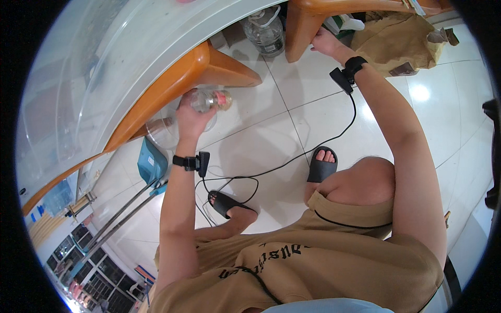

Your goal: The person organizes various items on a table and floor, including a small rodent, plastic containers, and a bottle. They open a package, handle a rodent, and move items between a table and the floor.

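Observation:
In my left hand (195,115) is a clear bottle or jar (207,99) with a red label, gripped low beside the wooden table leg (231,70). Clear round containers (160,131) are close to that hand, partly covered by it and by the table edge. My right hand (325,42) reaches beside another wooden leg (303,35), near a green and white item (346,23) and a crumpled brown paper bag (395,43). Its fingers are partly hidden behind the leg, so its hold cannot be told.
A large clear plastic jug (266,33) stands on the tiled floor under the table (164,51). A black cable (282,166) runs between my wrist straps, over the floor near my sandals. A blue dustpan (152,162) with long metal handles is at the left.

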`<action>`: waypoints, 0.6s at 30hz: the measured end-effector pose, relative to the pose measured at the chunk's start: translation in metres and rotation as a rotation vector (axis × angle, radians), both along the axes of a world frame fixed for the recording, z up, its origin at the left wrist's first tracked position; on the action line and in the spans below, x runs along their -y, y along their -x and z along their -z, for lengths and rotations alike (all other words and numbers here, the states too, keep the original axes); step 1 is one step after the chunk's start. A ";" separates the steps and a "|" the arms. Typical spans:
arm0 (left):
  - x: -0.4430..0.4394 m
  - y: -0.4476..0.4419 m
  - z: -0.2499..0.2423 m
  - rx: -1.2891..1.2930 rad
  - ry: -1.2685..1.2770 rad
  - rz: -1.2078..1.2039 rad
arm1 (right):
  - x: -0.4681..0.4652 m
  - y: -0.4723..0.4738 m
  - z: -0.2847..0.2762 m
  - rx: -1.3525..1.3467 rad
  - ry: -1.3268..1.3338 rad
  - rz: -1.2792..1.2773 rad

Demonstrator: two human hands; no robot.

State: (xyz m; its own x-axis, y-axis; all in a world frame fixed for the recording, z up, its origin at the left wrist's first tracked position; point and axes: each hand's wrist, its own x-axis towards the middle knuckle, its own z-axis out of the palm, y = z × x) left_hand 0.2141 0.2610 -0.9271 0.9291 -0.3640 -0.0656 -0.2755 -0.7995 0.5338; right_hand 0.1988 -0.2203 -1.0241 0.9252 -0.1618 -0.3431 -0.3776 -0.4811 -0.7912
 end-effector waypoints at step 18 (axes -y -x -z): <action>0.078 -0.106 0.073 -0.361 0.780 0.086 | -0.003 0.009 0.011 -0.064 -0.126 0.024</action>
